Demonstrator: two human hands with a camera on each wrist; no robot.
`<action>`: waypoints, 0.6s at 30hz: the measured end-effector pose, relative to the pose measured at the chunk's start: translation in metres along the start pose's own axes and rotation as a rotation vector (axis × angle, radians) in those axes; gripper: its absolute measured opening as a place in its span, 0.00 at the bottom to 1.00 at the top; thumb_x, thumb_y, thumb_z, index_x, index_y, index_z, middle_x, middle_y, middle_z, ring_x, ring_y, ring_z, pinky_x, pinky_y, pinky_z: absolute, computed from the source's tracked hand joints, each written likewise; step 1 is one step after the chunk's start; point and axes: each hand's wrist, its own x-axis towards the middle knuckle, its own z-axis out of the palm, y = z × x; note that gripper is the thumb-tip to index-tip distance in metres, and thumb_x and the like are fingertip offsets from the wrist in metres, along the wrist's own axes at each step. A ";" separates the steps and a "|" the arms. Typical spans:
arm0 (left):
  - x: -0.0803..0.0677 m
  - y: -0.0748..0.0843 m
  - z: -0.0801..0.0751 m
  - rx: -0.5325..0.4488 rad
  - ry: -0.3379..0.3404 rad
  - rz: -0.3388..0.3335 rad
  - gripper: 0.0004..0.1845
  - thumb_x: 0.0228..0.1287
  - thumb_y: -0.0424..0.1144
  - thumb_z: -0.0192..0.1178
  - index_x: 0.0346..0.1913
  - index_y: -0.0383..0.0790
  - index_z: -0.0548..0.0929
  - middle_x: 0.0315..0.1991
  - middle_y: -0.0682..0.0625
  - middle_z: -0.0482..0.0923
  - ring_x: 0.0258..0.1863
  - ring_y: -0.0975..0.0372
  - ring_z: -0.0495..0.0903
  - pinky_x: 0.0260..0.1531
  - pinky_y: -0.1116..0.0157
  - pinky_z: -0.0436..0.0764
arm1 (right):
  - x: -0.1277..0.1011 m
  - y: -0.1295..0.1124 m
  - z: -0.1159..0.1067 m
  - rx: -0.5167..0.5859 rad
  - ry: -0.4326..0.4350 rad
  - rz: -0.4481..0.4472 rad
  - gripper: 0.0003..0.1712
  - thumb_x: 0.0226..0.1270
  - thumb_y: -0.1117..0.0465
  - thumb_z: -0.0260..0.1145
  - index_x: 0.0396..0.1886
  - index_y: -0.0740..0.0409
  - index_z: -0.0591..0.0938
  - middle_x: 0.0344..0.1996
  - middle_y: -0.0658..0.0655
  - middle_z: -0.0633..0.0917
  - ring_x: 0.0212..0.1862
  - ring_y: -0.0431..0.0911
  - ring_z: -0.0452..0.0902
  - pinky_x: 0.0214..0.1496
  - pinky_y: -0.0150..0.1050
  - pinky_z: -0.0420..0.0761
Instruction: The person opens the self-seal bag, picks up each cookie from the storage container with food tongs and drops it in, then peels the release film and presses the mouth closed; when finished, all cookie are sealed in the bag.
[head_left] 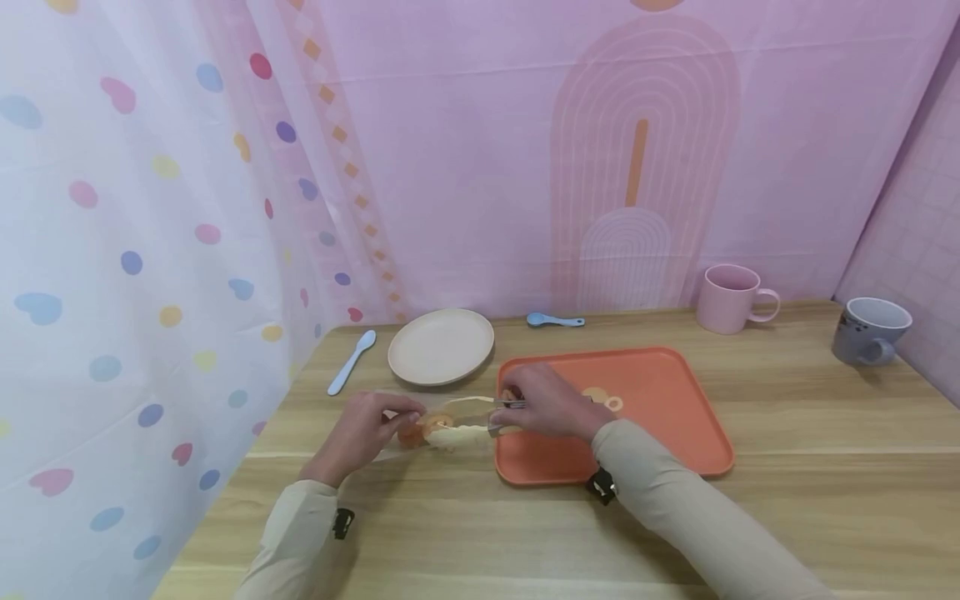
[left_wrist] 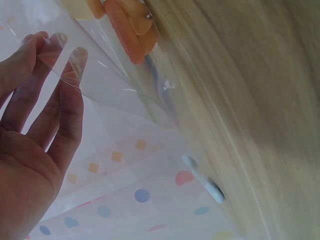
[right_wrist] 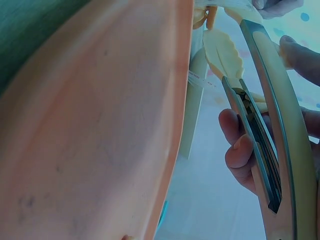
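Observation:
My left hand [head_left: 386,421] pinches the edge of a clear plastic bag [head_left: 405,450] on the wooden table, left of the orange tray [head_left: 675,433]. In the left wrist view its fingertips [left_wrist: 55,45] press the clear bag [left_wrist: 110,85], and orange food [left_wrist: 127,30] shows through the film. My right hand [head_left: 517,404] grips metal tongs [head_left: 468,429] with cream tips that reach into the bag towards the orange piece [head_left: 412,433]. The right wrist view shows the tongs [right_wrist: 260,125], my fingers [right_wrist: 240,145] curled on them, and the tray's rim [right_wrist: 175,125].
A beige plate [head_left: 441,346] and a pale blue spoon [head_left: 351,362] lie behind the bag. A small blue spoon [head_left: 553,320], a pink mug [head_left: 731,298] and a grey mug [head_left: 870,331] stand at the back. Round slices [head_left: 603,398] lie on the tray. A dotted curtain [head_left: 112,250] hangs left.

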 end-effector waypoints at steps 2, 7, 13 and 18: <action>-0.001 -0.001 0.000 0.004 0.001 0.000 0.06 0.64 0.32 0.67 0.40 0.41 0.91 0.39 0.49 0.91 0.37 0.61 0.89 0.34 0.71 0.86 | -0.001 0.001 0.000 0.004 0.002 -0.004 0.16 0.59 0.50 0.76 0.28 0.51 0.78 0.19 0.46 0.68 0.24 0.37 0.60 0.25 0.29 0.60; -0.003 -0.002 0.001 0.012 0.004 -0.007 0.05 0.64 0.32 0.67 0.39 0.41 0.91 0.38 0.50 0.91 0.36 0.62 0.88 0.34 0.70 0.86 | -0.010 0.005 -0.005 0.036 -0.005 0.000 0.16 0.62 0.48 0.75 0.28 0.50 0.79 0.18 0.45 0.68 0.24 0.36 0.59 0.26 0.29 0.61; -0.003 -0.001 0.002 -0.006 0.009 0.004 0.05 0.63 0.32 0.67 0.39 0.40 0.91 0.38 0.49 0.91 0.36 0.64 0.88 0.34 0.71 0.86 | -0.036 0.020 -0.030 0.085 -0.040 0.109 0.16 0.64 0.48 0.73 0.27 0.51 0.78 0.18 0.47 0.70 0.23 0.38 0.61 0.24 0.31 0.63; -0.004 0.000 0.003 -0.013 0.001 0.011 0.05 0.63 0.32 0.67 0.39 0.41 0.91 0.38 0.49 0.91 0.35 0.65 0.87 0.33 0.73 0.85 | -0.064 0.042 -0.055 0.023 -0.022 0.157 0.14 0.65 0.50 0.72 0.29 0.50 0.78 0.20 0.48 0.72 0.23 0.39 0.64 0.23 0.32 0.65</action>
